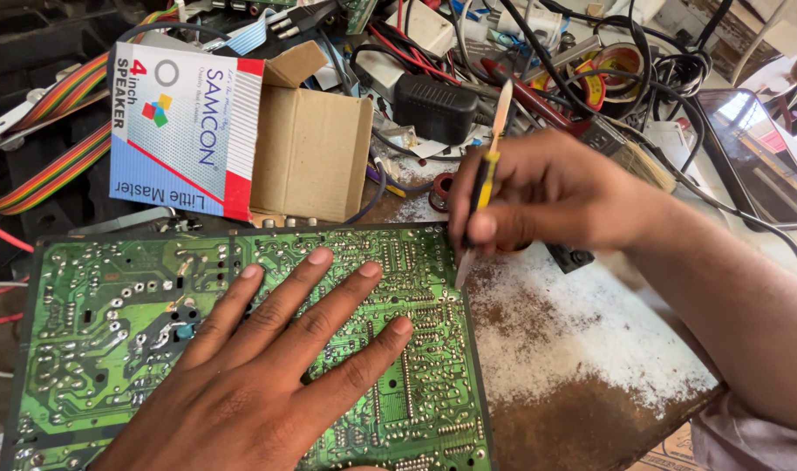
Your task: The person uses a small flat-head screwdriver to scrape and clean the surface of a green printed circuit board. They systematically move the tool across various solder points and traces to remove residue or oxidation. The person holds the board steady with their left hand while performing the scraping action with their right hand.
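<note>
- The left hand [241, 384] lies palm down on the green circuit board [93, 349], fingers [285, 296] spread flat and released, holding nothing.
- The board rests solder side up on the worn tabletop [582, 375], at its left half.
- The right hand [547, 196] reaches in from the right, fingers clenched on a thin yellow-handled tool [484, 183]; its tip meets the board's right edge.
- Behind the board stands an open cardboard box [307, 153]; its contents cannot be seen.
- Farther back lie tangled cables [538, 52] and a black adapter [433, 106].
</note>
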